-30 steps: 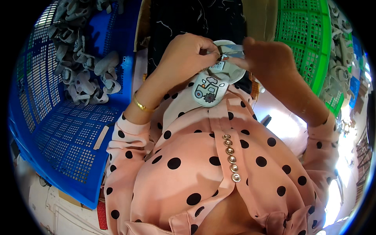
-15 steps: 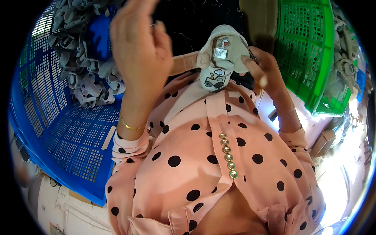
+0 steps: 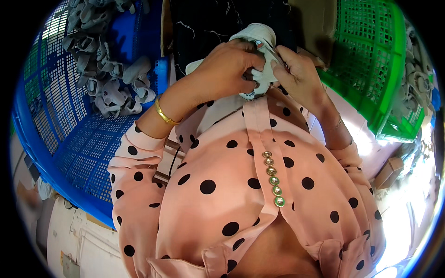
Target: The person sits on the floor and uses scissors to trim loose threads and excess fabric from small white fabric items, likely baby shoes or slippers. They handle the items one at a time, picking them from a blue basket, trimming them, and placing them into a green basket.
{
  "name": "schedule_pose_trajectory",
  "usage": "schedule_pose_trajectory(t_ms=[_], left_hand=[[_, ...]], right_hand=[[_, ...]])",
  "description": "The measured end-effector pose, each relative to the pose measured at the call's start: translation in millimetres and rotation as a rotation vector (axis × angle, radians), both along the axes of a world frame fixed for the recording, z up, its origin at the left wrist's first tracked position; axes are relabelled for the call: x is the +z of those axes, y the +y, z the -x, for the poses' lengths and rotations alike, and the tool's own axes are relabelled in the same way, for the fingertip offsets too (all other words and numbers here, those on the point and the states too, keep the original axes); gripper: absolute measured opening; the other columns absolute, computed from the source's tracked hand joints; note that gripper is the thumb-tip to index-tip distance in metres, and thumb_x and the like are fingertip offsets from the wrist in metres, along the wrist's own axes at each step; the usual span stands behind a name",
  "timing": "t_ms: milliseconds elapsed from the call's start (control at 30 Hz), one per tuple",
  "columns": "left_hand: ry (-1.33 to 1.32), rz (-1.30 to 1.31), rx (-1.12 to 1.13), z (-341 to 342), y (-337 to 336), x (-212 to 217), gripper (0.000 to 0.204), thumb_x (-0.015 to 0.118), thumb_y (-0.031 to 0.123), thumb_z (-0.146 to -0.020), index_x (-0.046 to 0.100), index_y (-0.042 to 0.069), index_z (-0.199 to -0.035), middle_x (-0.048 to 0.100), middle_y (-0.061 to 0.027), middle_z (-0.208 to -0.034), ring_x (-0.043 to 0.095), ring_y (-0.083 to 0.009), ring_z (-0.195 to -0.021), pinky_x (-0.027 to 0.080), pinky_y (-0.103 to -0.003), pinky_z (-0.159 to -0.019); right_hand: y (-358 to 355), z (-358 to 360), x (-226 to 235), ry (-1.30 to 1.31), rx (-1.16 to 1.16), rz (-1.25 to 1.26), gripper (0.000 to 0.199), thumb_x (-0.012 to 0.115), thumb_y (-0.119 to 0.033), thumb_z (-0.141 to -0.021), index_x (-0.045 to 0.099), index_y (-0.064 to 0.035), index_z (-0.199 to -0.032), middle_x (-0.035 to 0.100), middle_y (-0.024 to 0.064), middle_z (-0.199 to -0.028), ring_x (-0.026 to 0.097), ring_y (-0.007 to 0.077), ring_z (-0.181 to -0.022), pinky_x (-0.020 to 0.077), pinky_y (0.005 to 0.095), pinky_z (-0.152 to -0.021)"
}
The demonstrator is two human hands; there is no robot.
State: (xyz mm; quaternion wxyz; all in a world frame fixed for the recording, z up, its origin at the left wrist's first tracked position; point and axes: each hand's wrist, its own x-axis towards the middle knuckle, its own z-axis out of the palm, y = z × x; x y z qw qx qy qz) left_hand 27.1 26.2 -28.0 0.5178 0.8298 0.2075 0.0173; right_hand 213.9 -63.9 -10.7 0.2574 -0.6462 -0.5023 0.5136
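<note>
A small pale child's shoe (image 3: 255,32) is held in front of my lap, its toe with a printed picture pointing toward me. My left hand (image 3: 232,67) is on the shoe with its fingers bent over and into the opening, hiding much of the inside. My right hand (image 3: 299,76) grips the shoe's right side, thumb and fingers closed on its edge. Something thin and dark shows by the right fingers, too small to make out. Part of a pale strap or flap (image 3: 193,66) sticks out beyond my left wrist.
On the left stands a large blue perforated crate (image 3: 92,160) with many small grey shoes (image 3: 111,95) piled in it. A green perforated basket (image 3: 371,69) stands at the right, more pale shoes (image 3: 419,76) beyond it. Dark cloth with loose threads (image 3: 208,28) lies ahead.
My left hand has come down and to the right from its raised place, onto the shoe's opening. My right hand still grips the shoe and has shifted slightly up and inward.
</note>
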Motion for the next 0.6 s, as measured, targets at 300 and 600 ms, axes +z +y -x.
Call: schedule_pose_trajectory(t_ms=[300, 600], left_hand=[[-0.196, -0.595, 0.072, 3, -26, 1, 0.027, 0.073, 0.014, -0.070, 0.060, 0.008, -0.092, 0.061, -0.0066, -0.098, 0.058, -0.0266, -0.096, 0.048, -0.039, -0.080], [-0.239, -0.777, 0.048, 22, -44, 20, 0.029, 0.067, 0.013, -0.070, 0.066, 0.007, -0.098, 0.063, -0.0040, -0.100, 0.059, -0.0239, -0.095, 0.049, -0.035, -0.076]], right_hand=[[-2, 0, 5, -0.008, 0.006, -0.005, 0.013, 0.053, -0.009, -0.088, 0.050, 0.0039, -0.091, 0.043, 0.0162, -0.067, 0.037, 0.0118, -0.061, 0.0433, 0.0293, -0.057], [-14, 0, -2, -0.024, -0.155, 0.066, 0.021, 0.053, -0.007, -0.090, 0.059, 0.0046, -0.106, 0.057, 0.0095, -0.069, 0.047, 0.0081, -0.060, 0.0444, 0.0249, -0.057]])
